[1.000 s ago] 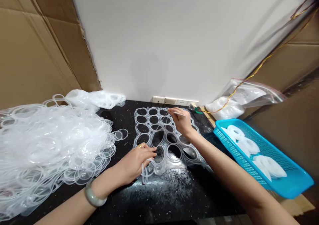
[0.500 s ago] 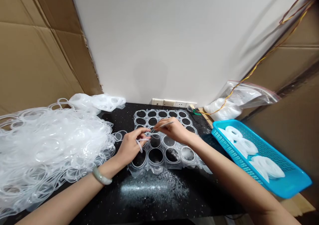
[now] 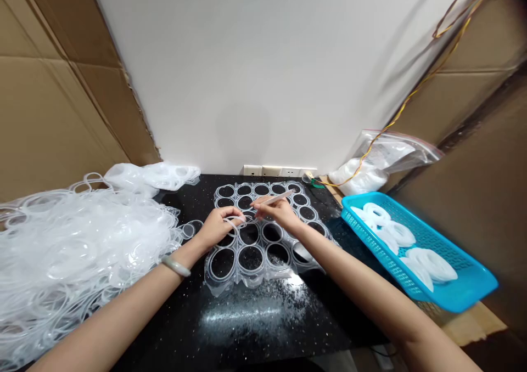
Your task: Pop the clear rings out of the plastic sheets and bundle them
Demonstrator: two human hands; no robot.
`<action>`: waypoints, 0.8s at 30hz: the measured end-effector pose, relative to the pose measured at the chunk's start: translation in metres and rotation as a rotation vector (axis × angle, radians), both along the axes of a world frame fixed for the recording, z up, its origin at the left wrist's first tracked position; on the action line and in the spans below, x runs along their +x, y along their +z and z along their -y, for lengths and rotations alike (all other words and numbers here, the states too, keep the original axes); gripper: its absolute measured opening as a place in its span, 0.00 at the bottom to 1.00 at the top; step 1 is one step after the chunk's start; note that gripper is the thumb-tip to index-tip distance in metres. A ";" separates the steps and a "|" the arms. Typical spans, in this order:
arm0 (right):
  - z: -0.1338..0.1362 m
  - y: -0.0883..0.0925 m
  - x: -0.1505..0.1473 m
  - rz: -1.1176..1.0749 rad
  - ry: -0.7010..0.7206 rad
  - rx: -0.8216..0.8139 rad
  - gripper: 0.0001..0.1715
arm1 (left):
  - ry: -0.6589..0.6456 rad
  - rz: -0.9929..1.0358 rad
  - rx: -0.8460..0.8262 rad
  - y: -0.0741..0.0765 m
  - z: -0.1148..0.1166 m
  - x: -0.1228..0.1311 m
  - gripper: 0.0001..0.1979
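Note:
A translucent silicone sheet [image 3: 263,262] punched with round holes lies on the black speckled tabletop [image 3: 263,317]. My left hand [image 3: 218,226] rests on the sheet's left part, fingers pinched on a thin clear ring [image 3: 237,222]. My right hand [image 3: 276,210] is just to its right, over the sheet's middle, closed on a thin pale stick [image 3: 276,198] whose free end points up and right. The two hands nearly touch.
A big heap of clear rings and scrap sheets [image 3: 69,251] fills the left. A blue basket [image 3: 420,251] holding stacked white rings sits at the right, a clear zip bag [image 3: 379,163] behind it. Cardboard walls stand on both sides. White debris [image 3: 259,306] dusts the near tabletop.
My left hand rose from the sheet's near edge to its middle, carrying a clear ring. My right hand came back from the far rows to meet it.

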State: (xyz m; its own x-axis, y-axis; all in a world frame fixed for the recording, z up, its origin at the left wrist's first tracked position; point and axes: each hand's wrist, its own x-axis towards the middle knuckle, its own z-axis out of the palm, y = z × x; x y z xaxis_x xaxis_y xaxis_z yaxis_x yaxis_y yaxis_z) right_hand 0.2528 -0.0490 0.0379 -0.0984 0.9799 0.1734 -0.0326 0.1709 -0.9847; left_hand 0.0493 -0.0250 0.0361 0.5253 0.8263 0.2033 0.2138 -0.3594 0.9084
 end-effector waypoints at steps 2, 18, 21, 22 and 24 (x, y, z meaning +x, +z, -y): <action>-0.006 -0.019 0.001 -0.064 -0.011 -0.112 0.20 | -0.087 0.002 -0.184 0.003 -0.003 0.001 0.07; -0.006 -0.049 -0.002 -0.108 -0.145 -0.096 0.23 | 0.044 0.292 -0.329 -0.006 -0.007 -0.025 0.11; -0.006 -0.051 -0.002 -0.103 -0.138 -0.088 0.22 | 0.085 0.108 -0.036 -0.005 0.004 -0.037 0.07; -0.007 -0.051 -0.002 -0.102 -0.133 -0.085 0.22 | 0.127 0.044 0.115 -0.005 0.008 -0.039 0.04; -0.006 -0.050 -0.002 -0.098 -0.120 -0.071 0.22 | 0.224 -0.027 0.423 -0.008 0.017 -0.042 0.03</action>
State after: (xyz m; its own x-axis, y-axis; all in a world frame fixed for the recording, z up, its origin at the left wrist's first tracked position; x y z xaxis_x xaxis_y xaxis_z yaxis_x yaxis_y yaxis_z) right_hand 0.2509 -0.0425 -0.0122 0.0343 0.9937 0.1065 -0.1129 0.1098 -0.9875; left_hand 0.0071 -0.0420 0.0285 0.3537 0.7672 0.5350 0.3493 -0.6390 0.6853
